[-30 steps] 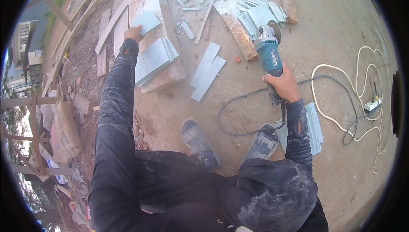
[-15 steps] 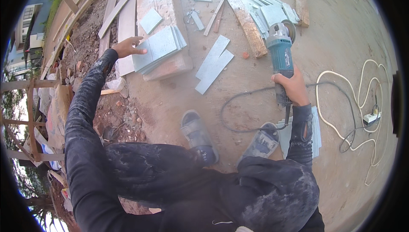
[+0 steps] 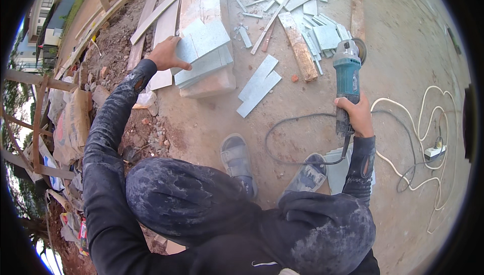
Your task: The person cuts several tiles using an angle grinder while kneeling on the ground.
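My left hand (image 3: 169, 54) is closed on the left edge of a pale blue-green tile (image 3: 205, 40), its thumb low at the near corner. That tile sits askew over a stack of similar tiles (image 3: 209, 67), which rests on a concrete block (image 3: 214, 86). My right hand (image 3: 357, 113) wraps the dark rear body of a teal angle grinder (image 3: 348, 76). The grinder's disc (image 3: 359, 52) points away from me, apart from the tiles. A black cord (image 3: 282, 123) loops from its rear end toward my feet.
Two cut strips (image 3: 259, 86) lie on the ground between block and grinder. Beyond are a wooden board (image 3: 298, 45), a tile pile (image 3: 327, 37) and offcuts. More tiles (image 3: 337, 174) lie by my right foot. A white extension cord (image 3: 393, 161) winds to a socket block (image 3: 435, 151). Rubble (image 3: 146, 133) lies left.
My left hand has closed on the top tile and shifted it away from me, out of line with the stack. The grinder stays in my right hand; the whole view has shifted slightly.
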The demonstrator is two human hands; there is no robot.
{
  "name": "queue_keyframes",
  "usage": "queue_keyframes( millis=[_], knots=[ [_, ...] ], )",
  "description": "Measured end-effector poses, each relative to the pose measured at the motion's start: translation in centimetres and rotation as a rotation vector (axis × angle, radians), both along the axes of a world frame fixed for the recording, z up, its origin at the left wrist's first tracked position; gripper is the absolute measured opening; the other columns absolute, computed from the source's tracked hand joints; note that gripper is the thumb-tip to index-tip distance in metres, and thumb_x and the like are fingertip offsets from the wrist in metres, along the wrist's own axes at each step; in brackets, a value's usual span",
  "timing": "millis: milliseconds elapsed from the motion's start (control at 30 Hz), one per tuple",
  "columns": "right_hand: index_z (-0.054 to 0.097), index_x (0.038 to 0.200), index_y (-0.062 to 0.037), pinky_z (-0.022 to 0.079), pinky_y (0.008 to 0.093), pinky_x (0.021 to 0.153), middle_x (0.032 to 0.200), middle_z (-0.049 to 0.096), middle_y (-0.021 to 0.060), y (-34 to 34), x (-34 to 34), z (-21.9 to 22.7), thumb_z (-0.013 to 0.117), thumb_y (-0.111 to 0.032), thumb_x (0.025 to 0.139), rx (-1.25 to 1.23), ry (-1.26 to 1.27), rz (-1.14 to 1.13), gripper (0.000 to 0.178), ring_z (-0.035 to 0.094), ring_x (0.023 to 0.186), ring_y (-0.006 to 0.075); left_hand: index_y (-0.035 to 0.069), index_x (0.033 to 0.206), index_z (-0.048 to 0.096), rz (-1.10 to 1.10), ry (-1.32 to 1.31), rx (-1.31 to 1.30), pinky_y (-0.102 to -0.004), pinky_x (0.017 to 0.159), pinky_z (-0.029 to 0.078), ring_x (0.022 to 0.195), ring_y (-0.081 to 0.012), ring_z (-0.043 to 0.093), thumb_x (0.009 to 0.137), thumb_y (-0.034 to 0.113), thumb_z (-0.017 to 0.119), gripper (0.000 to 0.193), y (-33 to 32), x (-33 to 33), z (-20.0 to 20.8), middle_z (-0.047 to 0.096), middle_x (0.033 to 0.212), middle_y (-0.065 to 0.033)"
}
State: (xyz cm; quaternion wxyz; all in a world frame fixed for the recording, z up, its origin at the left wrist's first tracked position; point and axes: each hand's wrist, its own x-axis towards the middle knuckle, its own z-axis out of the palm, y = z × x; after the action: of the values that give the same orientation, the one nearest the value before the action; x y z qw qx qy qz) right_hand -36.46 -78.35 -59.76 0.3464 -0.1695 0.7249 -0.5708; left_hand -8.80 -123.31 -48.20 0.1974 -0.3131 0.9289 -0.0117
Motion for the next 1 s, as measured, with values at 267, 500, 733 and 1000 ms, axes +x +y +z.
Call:
queue_keyframes(
  millis=[267, 500, 733, 1000],
  knots=[
    [0.058, 0.095, -0.0017, 0.044, 0.0253, 0.062, 0.079, 0.058, 0.0014, 0.6, -1.2, 1.6, 0.073, -0.017, 0.071, 0.054, 0.024, -0.049, 0.032, 0.054, 0.068, 0.0106, -0.015, 0.125, 0.051, -0.114, 0.256, 0.061, -0.0372, 0.091, 0.050, 0.105, -0.0377, 0.060, 0.057, 0.064, 0.079, 0.108, 5.9, -13.4, -5.7, 0.058, 0.113, -0.0289],
    [0.057, 0.105, 0.0010, 0.047, 0.0267, 0.068, 0.085, 0.059, 0.0026, 2.2, -2.4, 2.5, 0.074, -0.018, 0.070, 0.124, 0.051, -0.060, 0.044, 0.056, 0.074, 0.0115, -0.015, 0.122, 0.053, -0.143, 0.203, 0.163, -0.0417, 0.086, 0.053, 0.107, -0.0385, 0.058, 0.056, 0.059, 0.082, 0.103, 13.1, -22.2, -14.2, 0.056, 0.116, -0.0278],
    [0.057, 0.112, 0.0029, 0.048, 0.0297, 0.076, 0.091, 0.060, 0.0062, 2.6, -3.4, 1.6, 0.075, -0.023, 0.069, 0.155, 0.095, -0.065, 0.053, 0.057, 0.082, 0.0161, -0.012, 0.124, 0.053, -0.125, 0.248, 0.130, -0.0438, 0.087, 0.052, 0.111, -0.0375, 0.055, 0.059, 0.057, 0.083, 0.099, 14.6, -27.0, -16.7, 0.053, 0.119, -0.0252],
    [0.056, 0.112, 0.0045, 0.049, 0.0335, 0.079, 0.098, 0.063, 0.0133, 0.7, -4.7, 0.8, 0.075, -0.027, 0.068, 0.223, 0.153, -0.016, 0.058, 0.061, 0.089, 0.0213, -0.011, 0.127, 0.049, -0.138, 0.294, 0.201, -0.0453, 0.094, 0.048, 0.123, -0.0396, 0.043, 0.062, 0.049, 0.085, 0.095, 14.3, -27.1, -18.3, 0.046, 0.127, -0.0244]
  ],
)
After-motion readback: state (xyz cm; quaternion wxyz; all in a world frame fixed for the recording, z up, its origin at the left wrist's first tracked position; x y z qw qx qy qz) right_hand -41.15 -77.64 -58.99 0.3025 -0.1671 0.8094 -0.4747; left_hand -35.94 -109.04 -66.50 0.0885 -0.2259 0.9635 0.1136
